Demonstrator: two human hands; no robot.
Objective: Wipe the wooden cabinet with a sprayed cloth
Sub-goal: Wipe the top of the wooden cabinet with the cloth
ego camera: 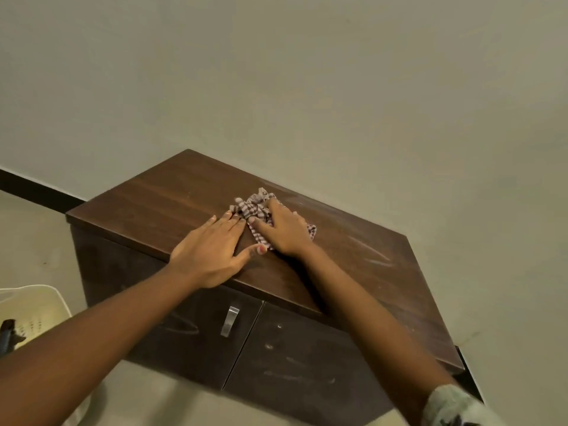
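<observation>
A low dark wooden cabinet (147,204) stands against the wall, its top dusty and streaked on the right side. A crumpled checked cloth (250,206) lies near the middle of the top. My right hand (284,230) presses down on the cloth, fingers curled over it. My left hand (212,250) lies flat on the cabinet top just left of the cloth, fingers spread, fingertips touching the cloth's edge.
The cabinet front has two doors with a metal handle (230,321) on the left one. A cream plastic basket (30,312) sits on the floor at the left. A plain wall (307,87) rises directly behind the cabinet.
</observation>
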